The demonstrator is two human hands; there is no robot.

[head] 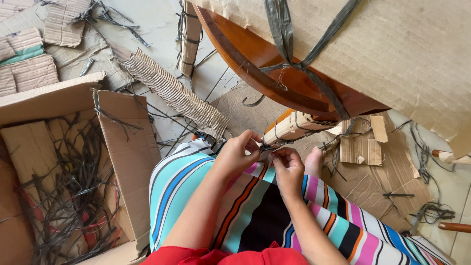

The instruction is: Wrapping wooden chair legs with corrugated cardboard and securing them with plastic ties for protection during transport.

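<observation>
A wooden furniture leg [289, 126] wrapped in cardboard and tied with thin black strapping juts toward my lap. My left hand [236, 153] pinches the strap at the end of that leg. My right hand [288, 167] sits just beside it, fingers closed on the same strap and wrapping near the leg's tip. Above, a curved brown wooden furniture piece [274, 73] is covered by a large cardboard sheet [392, 54] bound with crossed black straps [294, 61]. My lap is covered by a striped multicoloured skirt [255, 211].
An open cardboard box [122, 162] on the left holds several tangled black straps [68, 196]. Torn corrugated cardboard [171, 93] and loose strap pieces litter the floor. More cardboard scraps [363, 149] lie at the right, with wooden handles [454, 226] near the right edge.
</observation>
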